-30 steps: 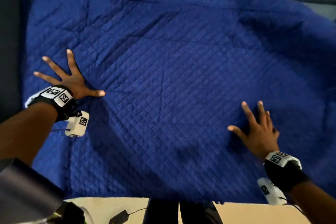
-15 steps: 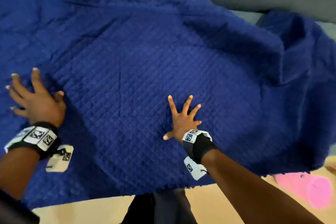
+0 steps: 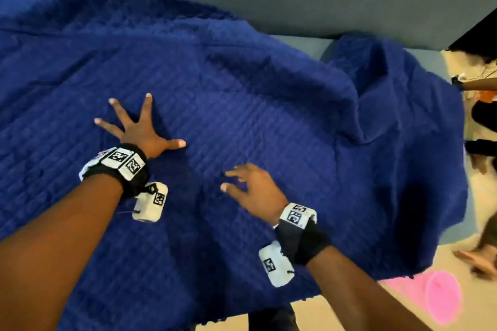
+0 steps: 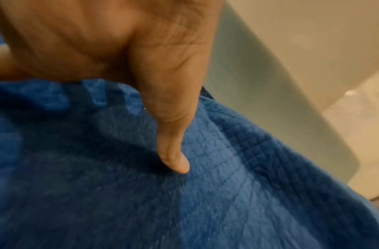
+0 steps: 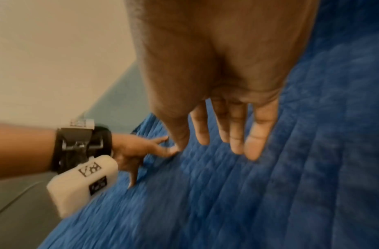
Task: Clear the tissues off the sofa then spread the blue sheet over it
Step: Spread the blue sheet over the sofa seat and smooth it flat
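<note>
Head: blue quilted sheet [image 3: 242, 121] covers most of the sofa [image 3: 295, 43], front edge hanging over the seat's front. No tissues visible. Left hand [image 3: 139, 131] is flat on the sheet, fingers splayed wide, gripping nothing. Right hand [image 3: 255, 191] sits just right of it, fingers loosely bent, tips at or just above the fabric; can't tell which. It holds nothing. The sheet is bunched in a deep fold [image 3: 376, 105] toward the sofa's right end, with a strip of bare seat showing at the back edge there. Pink object [image 3: 441, 295] on the floor, front right.

My read: keep the left as anchor and sweep the right flat toward the right end. Don't pinch, that makes new ridges. Then pull the bunched corner back to cover the bare strip.

Left wrist: thumb [image 4: 173, 151] pressed straight into the blue quilted sheet [image 4: 248, 168], small ruck of fabric [image 4: 94, 94] under the palm. Ease pressure before sliding.

Right wrist: fingers [image 5: 237, 134] nearly straight, spread over the blue quilted sheet [image 5: 269, 185], nothing held. Left hand [image 5: 141, 150] is planted beyond. Blurred, so contact unclear.
</note>
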